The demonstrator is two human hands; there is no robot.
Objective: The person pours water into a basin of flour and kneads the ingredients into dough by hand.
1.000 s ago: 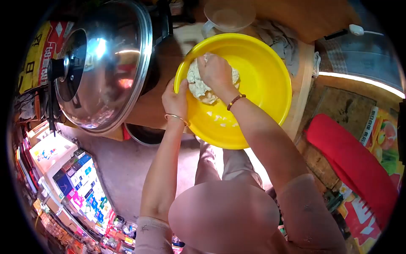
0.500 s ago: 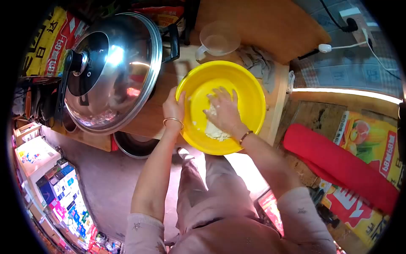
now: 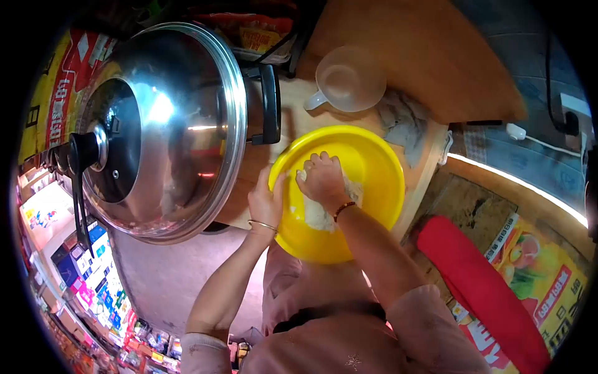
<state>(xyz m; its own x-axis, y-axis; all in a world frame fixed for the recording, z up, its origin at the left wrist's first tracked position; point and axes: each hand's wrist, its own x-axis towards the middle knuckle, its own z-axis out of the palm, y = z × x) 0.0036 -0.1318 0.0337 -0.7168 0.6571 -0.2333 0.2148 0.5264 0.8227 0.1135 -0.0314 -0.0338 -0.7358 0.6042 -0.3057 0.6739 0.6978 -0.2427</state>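
Observation:
A yellow plastic bowl (image 3: 387, 187) sits at the near edge of the wooden counter. My left hand (image 3: 265, 203) grips its left rim, thumb on the inner side and fingers outside, largely hidden. Inside the bowl lies a pale, rough mass of floury dough (image 3: 318, 215), with a few bits stuck to the yellow wall. My right hand (image 3: 322, 179) is closed over the upper part of the dough, fingers curled into it and knuckles up. The wrist and hand hide part of the mass.
A large pot with a shiny lid (image 3: 168, 143) stands left of the bowl. Behind the bowl are a clear plastic measuring cup (image 3: 352, 80) and a grey cloth (image 3: 402, 124). A red roll (image 3: 479, 280) lies over printed packaging (image 3: 539, 262) at right.
My right hand has gone from spread fingers on the dough to a closed fist pressed into it. The left hand stays on the rim. The whole view has shifted.

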